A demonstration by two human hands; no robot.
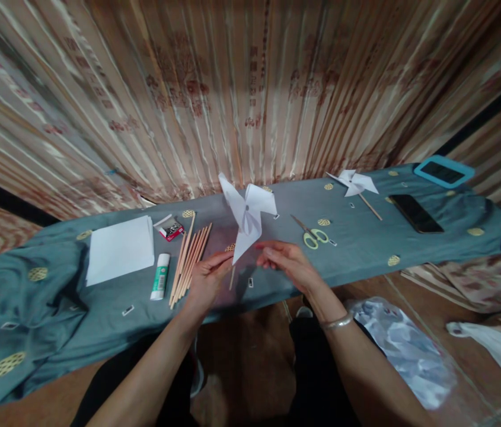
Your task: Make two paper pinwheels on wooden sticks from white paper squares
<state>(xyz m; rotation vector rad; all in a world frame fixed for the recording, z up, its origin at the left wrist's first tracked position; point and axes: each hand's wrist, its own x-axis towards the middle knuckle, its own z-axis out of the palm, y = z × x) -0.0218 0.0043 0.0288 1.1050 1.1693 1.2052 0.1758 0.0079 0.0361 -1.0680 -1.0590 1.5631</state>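
Note:
A white paper pinwheel point(247, 219) stands upright in front of me, a dark dot at the centre of its folded blades. My left hand point(208, 277) is closed on its thin wooden stick point(232, 279), whose lower end shows below the fingers. Just right of the blades, my right hand point(291, 262) hovers with its fingers loosely apart and nothing in it. Several wooden sticks point(191, 261) lie beside my left hand, with a green-and-white glue stick point(160, 277) further left. Yellow-handled scissors point(315, 237) lie past my right hand.
The narrow table has a grey-green cloth point(277, 290). White paper sheets point(121, 250) and a small open box point(170, 228) lie left. Another pinwheel point(353, 182), a black phone point(415, 213) and a blue-framed device point(444, 171) lie right. A plastic bag point(404, 350) sits on the floor.

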